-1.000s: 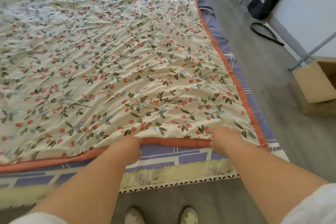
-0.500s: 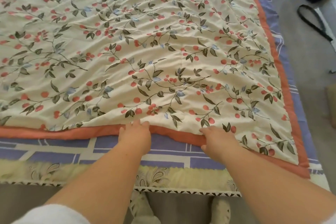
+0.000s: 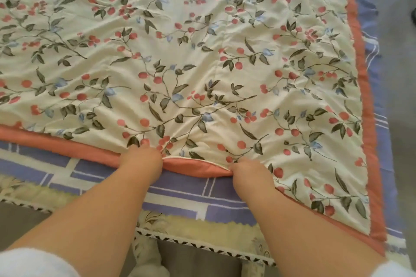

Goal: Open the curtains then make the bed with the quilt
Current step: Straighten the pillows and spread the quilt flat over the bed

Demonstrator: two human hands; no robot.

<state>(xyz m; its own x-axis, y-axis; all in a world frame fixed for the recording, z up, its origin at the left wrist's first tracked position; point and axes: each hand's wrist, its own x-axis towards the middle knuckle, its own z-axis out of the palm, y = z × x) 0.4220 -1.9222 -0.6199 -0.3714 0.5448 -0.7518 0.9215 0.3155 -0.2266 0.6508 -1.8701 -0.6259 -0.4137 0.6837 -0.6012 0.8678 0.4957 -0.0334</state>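
Cotton quilt (image 3: 202,56) already lies spread across the bed (image 3: 180,189); left hand (image 3: 141,162) and right hand (image 3: 251,172) pinch its near orange hem, fingers curled on fabric. Final straightening remains; curtains unseen.

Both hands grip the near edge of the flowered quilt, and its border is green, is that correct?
Not quite. In the head view the left hand and right hand do grip the near edge of the quilt, but its border is orange-red, not green.
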